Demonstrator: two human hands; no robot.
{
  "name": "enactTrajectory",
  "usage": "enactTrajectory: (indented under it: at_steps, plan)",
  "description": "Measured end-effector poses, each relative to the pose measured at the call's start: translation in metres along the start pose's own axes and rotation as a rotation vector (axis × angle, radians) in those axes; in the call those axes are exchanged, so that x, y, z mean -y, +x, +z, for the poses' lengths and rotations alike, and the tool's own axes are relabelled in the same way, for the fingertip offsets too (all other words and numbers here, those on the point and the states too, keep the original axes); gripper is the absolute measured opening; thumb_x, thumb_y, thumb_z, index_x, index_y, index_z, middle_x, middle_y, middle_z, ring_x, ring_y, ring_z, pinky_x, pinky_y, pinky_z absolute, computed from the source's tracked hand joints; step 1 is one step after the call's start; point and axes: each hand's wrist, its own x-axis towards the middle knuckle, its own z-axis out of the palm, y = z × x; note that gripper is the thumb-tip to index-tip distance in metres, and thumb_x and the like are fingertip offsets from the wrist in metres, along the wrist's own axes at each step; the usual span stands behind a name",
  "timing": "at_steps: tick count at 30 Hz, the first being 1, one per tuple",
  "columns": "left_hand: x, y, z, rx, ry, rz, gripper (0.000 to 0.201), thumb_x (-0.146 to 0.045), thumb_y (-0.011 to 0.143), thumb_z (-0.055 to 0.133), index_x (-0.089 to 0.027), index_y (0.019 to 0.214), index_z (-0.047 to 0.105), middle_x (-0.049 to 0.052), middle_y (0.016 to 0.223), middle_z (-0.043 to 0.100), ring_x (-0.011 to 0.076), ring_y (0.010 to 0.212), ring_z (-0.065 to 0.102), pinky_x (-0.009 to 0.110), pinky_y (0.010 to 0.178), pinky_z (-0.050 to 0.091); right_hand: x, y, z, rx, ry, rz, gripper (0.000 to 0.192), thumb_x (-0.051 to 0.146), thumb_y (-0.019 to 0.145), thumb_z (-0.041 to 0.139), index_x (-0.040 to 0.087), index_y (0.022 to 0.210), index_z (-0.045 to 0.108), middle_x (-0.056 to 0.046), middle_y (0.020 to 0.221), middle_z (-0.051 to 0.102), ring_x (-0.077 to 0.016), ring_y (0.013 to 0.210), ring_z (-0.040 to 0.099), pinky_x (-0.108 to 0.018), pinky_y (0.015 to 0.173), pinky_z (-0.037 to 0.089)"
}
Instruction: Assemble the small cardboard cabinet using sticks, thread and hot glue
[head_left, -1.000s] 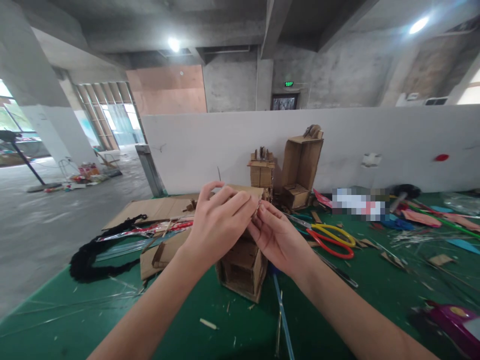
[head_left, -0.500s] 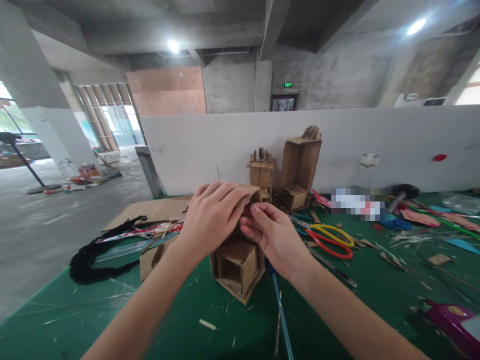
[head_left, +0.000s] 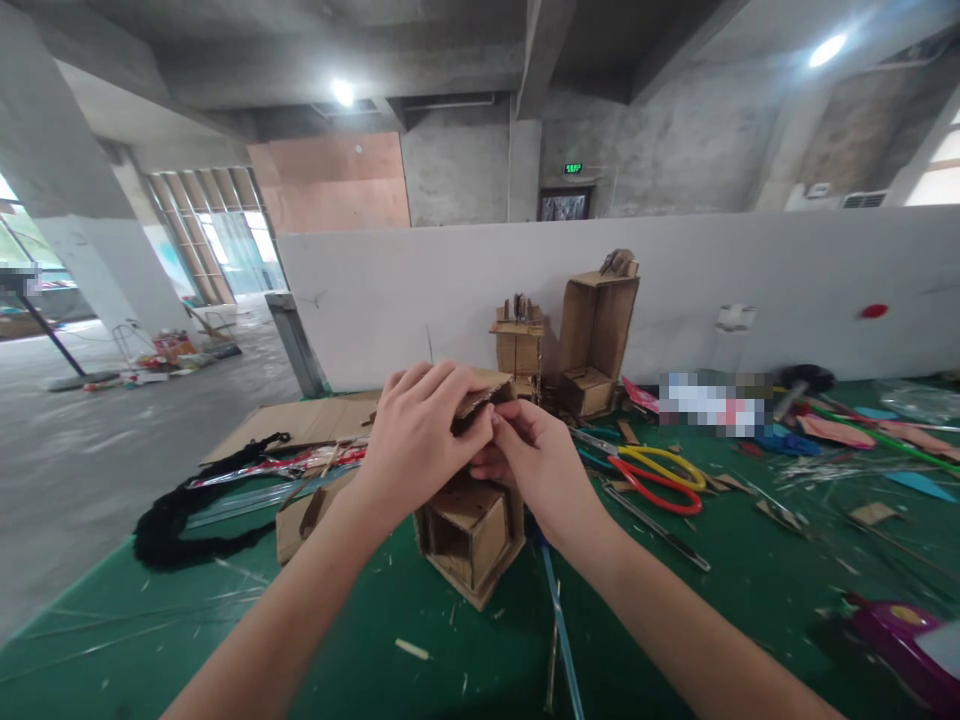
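A small cardboard box model (head_left: 471,535) with open compartments stands tilted on the green table (head_left: 375,640) in front of me. My left hand (head_left: 417,440) grips the cardboard flap at its top (head_left: 487,386), fingers curled over the edge. My right hand (head_left: 540,465) meets it from the right, thumb and fingers pinching at the same top edge. Both hands touch each other above the box. What sits between the fingertips is hidden.
Two taller cardboard models (head_left: 596,330) stand by the white partition. Yellow and red scissors (head_left: 660,475) lie to the right, flat cardboard sheets (head_left: 300,425) and a black cord (head_left: 187,520) to the left. A purple object (head_left: 900,635) sits at the lower right. Scraps and thin sticks litter the mat.
The box has turned and shifted a little left, its open compartments facing me more. Both hands moved slightly left and closed in tighter on the top flap.
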Motion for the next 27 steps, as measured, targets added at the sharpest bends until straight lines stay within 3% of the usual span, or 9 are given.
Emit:
enactTrajectory:
  at_steps: [5,10,13,27]
  plan:
    - [0.001,-0.001,0.001,-0.043,0.041,0.116,0.012,-0.021,0.087,0.051,-0.017,0.095,0.059,0.005,0.094,0.067,0.0197,0.088,0.060,0.035,0.080,0.047,-0.001,-0.003,0.000,-0.003,-0.055,-0.064,0.016,0.034,0.080,0.060,0.019,0.080,0.057,-0.001,0.081,0.063,-0.0122,0.059,0.060,-0.024,0.046,0.054]
    - [0.005,0.000,-0.004,-0.038,0.094,0.186,0.014,-0.018,0.089,0.048,-0.016,0.095,0.060,0.006,0.093,0.068,0.0189,0.087,0.063,0.033,0.078,0.051,-0.002,-0.006,0.004,0.011,-0.107,-0.059,0.014,0.033,0.080,0.060,0.019,0.082,0.059,-0.003,0.081,0.063,-0.0156,0.069,0.063,-0.025,0.047,0.055]
    - [0.003,0.000,-0.006,-0.026,0.123,0.216,0.015,-0.018,0.090,0.047,-0.014,0.094,0.061,0.007,0.092,0.068,0.0196,0.089,0.064,0.033,0.079,0.052,-0.003,-0.006,0.005,0.030,-0.115,-0.061,0.009,0.029,0.081,0.057,0.020,0.083,0.059,-0.002,0.080,0.064,-0.0141,0.064,0.062,-0.023,0.045,0.053]
    - [0.005,-0.003,-0.007,0.023,0.185,0.191,0.016,-0.013,0.088,0.046,-0.015,0.091,0.061,0.007,0.088,0.066,0.0192,0.083,0.063,0.034,0.077,0.052,-0.006,-0.010,0.010,0.067,-0.170,-0.076,0.013,0.024,0.083,0.052,0.018,0.091,0.061,0.000,0.066,0.063,-0.0123,0.054,0.062,-0.026,0.050,0.056]
